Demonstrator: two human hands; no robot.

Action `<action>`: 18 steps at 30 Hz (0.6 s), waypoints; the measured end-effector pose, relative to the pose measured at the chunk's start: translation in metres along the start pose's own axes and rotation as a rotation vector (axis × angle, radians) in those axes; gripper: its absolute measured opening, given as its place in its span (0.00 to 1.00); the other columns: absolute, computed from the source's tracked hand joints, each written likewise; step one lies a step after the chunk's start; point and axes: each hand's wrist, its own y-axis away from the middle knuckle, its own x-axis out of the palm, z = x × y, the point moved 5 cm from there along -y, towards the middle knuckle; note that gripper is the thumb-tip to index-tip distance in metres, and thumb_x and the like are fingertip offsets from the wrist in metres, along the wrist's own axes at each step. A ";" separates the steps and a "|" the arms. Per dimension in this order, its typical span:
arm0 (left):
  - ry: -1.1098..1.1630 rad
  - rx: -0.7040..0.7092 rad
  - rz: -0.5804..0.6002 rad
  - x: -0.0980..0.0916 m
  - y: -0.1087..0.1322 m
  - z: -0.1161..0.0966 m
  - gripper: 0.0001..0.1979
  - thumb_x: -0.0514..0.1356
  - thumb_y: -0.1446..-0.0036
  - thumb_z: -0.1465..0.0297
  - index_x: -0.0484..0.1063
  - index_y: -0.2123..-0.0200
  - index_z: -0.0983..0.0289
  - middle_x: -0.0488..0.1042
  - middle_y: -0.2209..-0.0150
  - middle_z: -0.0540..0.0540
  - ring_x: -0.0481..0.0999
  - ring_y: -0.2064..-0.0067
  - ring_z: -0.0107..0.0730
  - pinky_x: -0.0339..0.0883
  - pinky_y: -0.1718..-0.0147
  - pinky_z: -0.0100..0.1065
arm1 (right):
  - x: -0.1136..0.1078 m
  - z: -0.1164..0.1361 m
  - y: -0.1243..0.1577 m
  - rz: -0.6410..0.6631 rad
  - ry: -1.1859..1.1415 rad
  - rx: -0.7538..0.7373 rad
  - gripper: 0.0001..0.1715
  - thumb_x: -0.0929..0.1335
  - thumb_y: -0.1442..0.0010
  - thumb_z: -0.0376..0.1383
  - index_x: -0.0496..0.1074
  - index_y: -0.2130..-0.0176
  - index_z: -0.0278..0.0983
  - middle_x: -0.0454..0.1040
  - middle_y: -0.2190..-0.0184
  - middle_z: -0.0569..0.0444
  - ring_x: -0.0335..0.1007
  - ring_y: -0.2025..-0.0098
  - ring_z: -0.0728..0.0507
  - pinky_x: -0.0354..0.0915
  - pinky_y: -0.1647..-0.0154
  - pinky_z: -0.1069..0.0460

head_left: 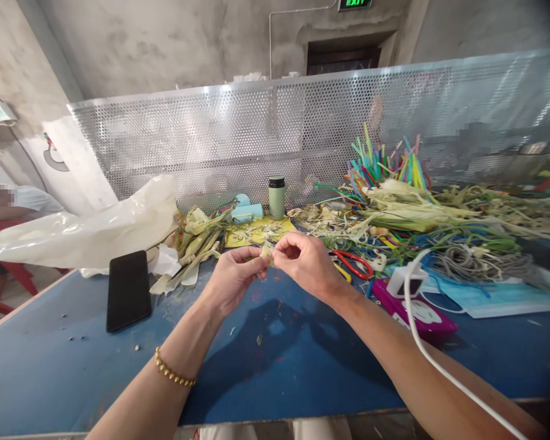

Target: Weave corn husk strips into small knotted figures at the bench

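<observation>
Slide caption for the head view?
Left hand and right hand pinch a small pale piece above a cluttered blue table.

A blue table (64, 379) spreads below the grip; beyond it stand a holed metal screen (238, 140), a grey wall (165, 46) and a lit exit sign (355, 3).

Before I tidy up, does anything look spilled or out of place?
Yes: small crumbs lie loose on the blue tabletop near the black phone, and a white cable crosses in front of the right forearm, a possible snag.
</observation>
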 end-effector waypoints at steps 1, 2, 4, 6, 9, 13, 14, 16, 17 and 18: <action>-0.009 -0.001 0.000 0.000 0.000 0.000 0.11 0.73 0.58 0.70 0.77 0.73 0.69 0.71 0.77 0.50 0.67 0.76 0.21 0.60 0.73 0.26 | 0.000 0.001 0.000 0.007 -0.005 -0.010 0.06 0.68 0.49 0.28 0.70 0.77 0.34 0.70 0.77 0.56 0.62 0.74 0.50 0.58 0.71 0.54; -0.018 -0.003 0.000 0.000 0.000 0.001 0.11 0.73 0.58 0.70 0.77 0.73 0.69 0.71 0.77 0.50 0.67 0.76 0.21 0.60 0.73 0.26 | 0.000 0.001 0.000 0.015 -0.012 -0.020 0.07 0.68 0.48 0.27 0.70 0.77 0.34 0.70 0.77 0.56 0.62 0.74 0.50 0.58 0.71 0.54; -0.040 -0.004 0.004 -0.001 0.000 0.001 0.11 0.72 0.58 0.69 0.77 0.73 0.69 0.71 0.77 0.50 0.67 0.75 0.21 0.59 0.73 0.27 | 0.001 0.002 0.000 0.040 -0.032 -0.029 0.07 0.68 0.48 0.27 0.71 0.77 0.34 0.70 0.77 0.56 0.62 0.75 0.51 0.58 0.71 0.54; -0.071 0.002 0.004 -0.001 0.001 0.001 0.11 0.72 0.57 0.69 0.77 0.73 0.69 0.71 0.77 0.51 0.66 0.75 0.22 0.59 0.73 0.27 | 0.001 0.001 0.000 0.061 -0.054 -0.026 0.08 0.68 0.46 0.28 0.72 0.76 0.34 0.71 0.77 0.56 0.62 0.75 0.51 0.58 0.71 0.55; -0.106 0.011 -0.003 -0.002 0.001 -0.001 0.11 0.72 0.57 0.69 0.78 0.72 0.70 0.71 0.77 0.51 0.66 0.75 0.22 0.59 0.72 0.28 | 0.001 0.000 0.000 0.088 -0.074 -0.036 0.09 0.69 0.42 0.33 0.74 0.73 0.34 0.72 0.75 0.55 0.64 0.73 0.50 0.59 0.70 0.54; -0.121 0.013 -0.018 -0.002 0.001 -0.001 0.11 0.72 0.58 0.69 0.78 0.72 0.69 0.72 0.77 0.51 0.66 0.75 0.22 0.59 0.72 0.29 | 0.002 -0.003 -0.001 0.130 -0.095 -0.017 0.11 0.69 0.40 0.37 0.74 0.72 0.34 0.73 0.75 0.54 0.66 0.72 0.49 0.60 0.69 0.53; -0.127 0.015 -0.022 -0.002 0.001 -0.001 0.11 0.72 0.58 0.69 0.78 0.73 0.69 0.72 0.76 0.51 0.66 0.75 0.22 0.59 0.72 0.29 | 0.002 -0.003 -0.001 0.138 -0.102 -0.002 0.11 0.69 0.39 0.37 0.75 0.72 0.34 0.73 0.76 0.55 0.66 0.73 0.49 0.60 0.69 0.53; -0.150 0.021 -0.026 -0.002 0.001 -0.002 0.11 0.72 0.58 0.69 0.78 0.72 0.69 0.72 0.76 0.51 0.66 0.75 0.23 0.59 0.72 0.29 | 0.002 -0.005 -0.001 0.152 -0.119 0.032 0.11 0.69 0.39 0.37 0.75 0.72 0.34 0.72 0.78 0.56 0.66 0.75 0.49 0.61 0.70 0.53; -0.163 0.023 -0.023 -0.002 0.001 -0.002 0.11 0.72 0.58 0.69 0.78 0.72 0.69 0.73 0.76 0.52 0.66 0.75 0.23 0.59 0.72 0.30 | 0.003 -0.005 -0.001 0.162 -0.134 0.050 0.10 0.69 0.40 0.37 0.75 0.71 0.34 0.72 0.79 0.56 0.67 0.76 0.49 0.61 0.71 0.53; -0.175 0.023 -0.017 -0.002 0.001 -0.003 0.11 0.71 0.58 0.69 0.78 0.72 0.70 0.73 0.75 0.52 0.66 0.75 0.23 0.59 0.71 0.30 | 0.003 -0.006 0.000 0.174 -0.152 0.066 0.10 0.69 0.40 0.37 0.75 0.71 0.34 0.72 0.80 0.56 0.67 0.76 0.49 0.61 0.71 0.53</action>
